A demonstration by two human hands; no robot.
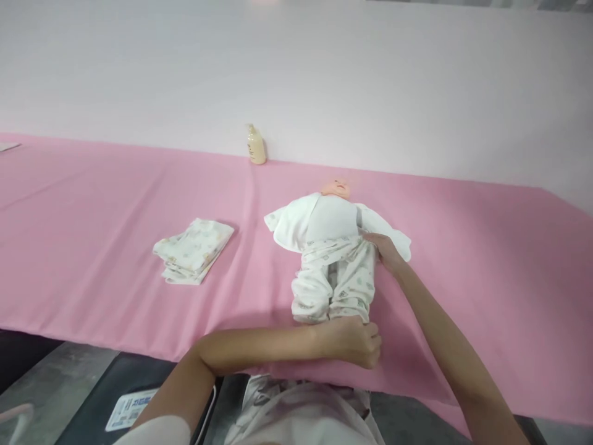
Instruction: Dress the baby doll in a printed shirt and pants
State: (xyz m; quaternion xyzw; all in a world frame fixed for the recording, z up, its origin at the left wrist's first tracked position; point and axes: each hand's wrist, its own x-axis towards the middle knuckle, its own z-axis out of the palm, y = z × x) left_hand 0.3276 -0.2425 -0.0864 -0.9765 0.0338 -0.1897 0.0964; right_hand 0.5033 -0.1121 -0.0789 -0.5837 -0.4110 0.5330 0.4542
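A baby doll (336, 188) lies on its back on the pink cloth, its head toward the wall. It wears a white top (332, 217) with the sleeves spread out, and patterned baby pants (354, 287) bunched along both legs. My right hand (383, 248) is closed on the pants' waistband at the doll's right-hand side in the view. My left hand (354, 341) is curled into a fist round the lower end of a leg; the doll's feet are hidden behind it.
A folded stack of patterned cloth (193, 250) lies to the left. A pump bottle (256, 145) stands by the white wall. The pink table cover (115, 235) hangs over the front edge, with a dark chair (139, 371) below at left.
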